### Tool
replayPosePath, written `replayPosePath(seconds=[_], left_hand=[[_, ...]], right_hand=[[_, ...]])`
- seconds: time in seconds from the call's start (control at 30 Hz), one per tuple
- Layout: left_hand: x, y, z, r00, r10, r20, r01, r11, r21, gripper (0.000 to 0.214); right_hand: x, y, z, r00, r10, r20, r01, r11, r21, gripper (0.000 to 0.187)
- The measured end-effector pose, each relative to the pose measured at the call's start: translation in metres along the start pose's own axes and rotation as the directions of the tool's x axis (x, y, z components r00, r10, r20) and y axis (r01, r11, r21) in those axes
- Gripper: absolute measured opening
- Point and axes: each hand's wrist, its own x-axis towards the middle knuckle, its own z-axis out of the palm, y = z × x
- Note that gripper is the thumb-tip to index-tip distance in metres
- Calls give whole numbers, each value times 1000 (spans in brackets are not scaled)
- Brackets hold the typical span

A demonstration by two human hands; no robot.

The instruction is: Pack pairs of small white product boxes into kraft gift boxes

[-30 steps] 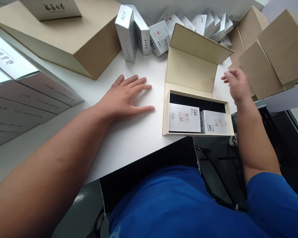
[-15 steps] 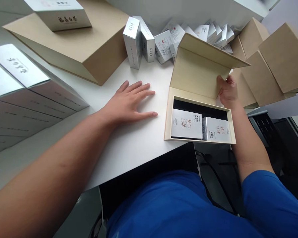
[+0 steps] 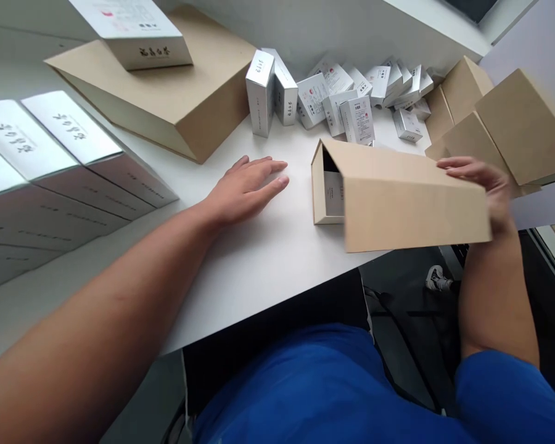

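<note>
1. White bench (image 3: pixel 259 265) running under everything, pale wall (image 3: pixel 314 37) behind, and a loose row of small white cartons (image 3: pixel 358 120) leaning every which way along the back.
2. Centre right now, the tan box (image 3: pixel 411 185) sits near the bench's front edge, its long axis running left to right across the person's view.
3. Look at the lid (image 3: pixel 388 161): hinged on the far side, it slants toward the person, and the front flap (image 3: pixel 416 216) hangs down on the near side, standing off the tray. The left end gapes, showing dark lining and a white inner carton (image 3: pixel 333 192).
4. Over to the right hand (image 3: pixel 490 188)! Its grip is part-curled, fingers draped on the lid's right end; the thumb is hidden, so I can't tell whether it pinches.
5. The left hand (image 3: pixel 245 188) lies on the bench, grip loose and holding nothing, fingertips pointing at the box's left end, well short of touching.
6. Far left, stacked silver-white boxes (image 3: pixel 55 191); behind them, a large tan case (image 3: pixel 185 92) set diagonally, a white box (image 3: pixel 134 21) on top.
</note>
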Motion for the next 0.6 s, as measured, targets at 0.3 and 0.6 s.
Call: replayPosePath(seconds=[0.3,0.6], left_hand=[[-3,4,-7,986,59,158,-56,998,-24,120],[-9,18,26,942,190,277,-219,973,75,153]], right_hand=[[-43,65,0,801,232,552,-211,972,-102,141],[-30,87,14,731,191,655,-256,967,4,125]])
